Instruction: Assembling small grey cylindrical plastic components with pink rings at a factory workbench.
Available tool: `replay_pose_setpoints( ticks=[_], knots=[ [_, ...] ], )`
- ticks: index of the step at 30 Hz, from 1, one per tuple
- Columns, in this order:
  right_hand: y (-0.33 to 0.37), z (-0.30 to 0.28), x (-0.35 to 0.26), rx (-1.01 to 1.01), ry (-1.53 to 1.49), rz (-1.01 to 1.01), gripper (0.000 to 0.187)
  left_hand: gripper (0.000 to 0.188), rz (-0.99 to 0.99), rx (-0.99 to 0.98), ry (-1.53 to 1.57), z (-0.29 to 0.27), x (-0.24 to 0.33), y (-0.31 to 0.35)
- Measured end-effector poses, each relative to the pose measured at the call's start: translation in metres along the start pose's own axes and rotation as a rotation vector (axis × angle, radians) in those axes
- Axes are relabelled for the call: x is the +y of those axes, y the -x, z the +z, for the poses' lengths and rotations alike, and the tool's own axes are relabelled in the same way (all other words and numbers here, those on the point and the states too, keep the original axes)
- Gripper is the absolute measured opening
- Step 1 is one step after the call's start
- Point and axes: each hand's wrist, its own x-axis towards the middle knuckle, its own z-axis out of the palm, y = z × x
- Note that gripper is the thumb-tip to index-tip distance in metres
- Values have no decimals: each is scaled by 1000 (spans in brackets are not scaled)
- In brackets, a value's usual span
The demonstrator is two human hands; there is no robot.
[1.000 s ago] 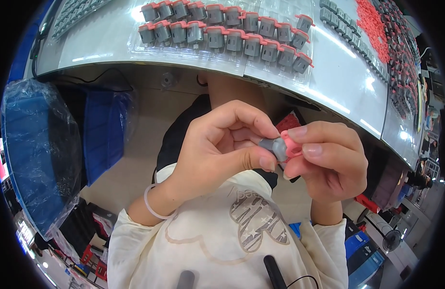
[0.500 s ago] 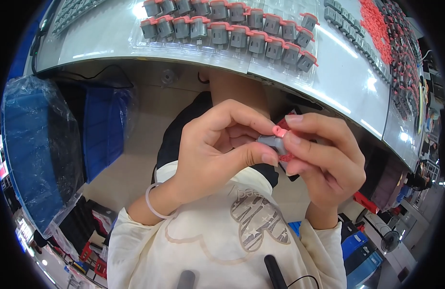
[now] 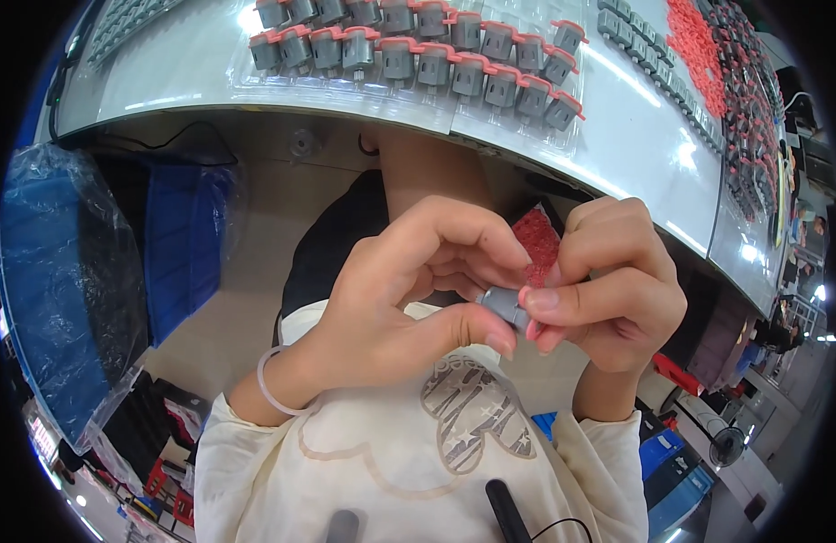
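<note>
Between the thumb and fingers of my left hand [image 3: 382, 290] is a small grey metal motor [image 3: 503, 304], its body tilted. My right hand [image 3: 626, 285] pinches a pink plastic clip [image 3: 524, 297] against the motor's right end. That clip lies across the end face, with its middle hidden by my right thumb. Both hands are closed and meet in front of my shirt, off the near edge of the table.
Rows of grey motors with pink clips [image 3: 397, 59] stand in a clear plastic tray [image 3: 576, 136] on the white table [image 3: 622, 136]. Bare motors and a heap of pink clips [image 3: 694, 54] lie farther right. Beneath my hands is a container of red pieces [image 3: 537, 237]. Plastic-wrapped blue fabric [image 3: 65, 281] hangs left.
The pink clip has gone from the motor's upper edge to lying across its right end. My right fingers have curled in and pinch it there.
</note>
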Motion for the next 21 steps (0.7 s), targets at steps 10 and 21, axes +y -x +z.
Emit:
replay_pose_setpoints(
  ticks=[10, 21],
  knots=[
    [-4, 2, -12, -61, 121, 31, 17, 37, 98, -4, 115, 3, -5, 3],
    [-10, -4, -14, -109, 272, 202, 17, 58, -70, 131, 57, 8, -1, -9]
  ],
)
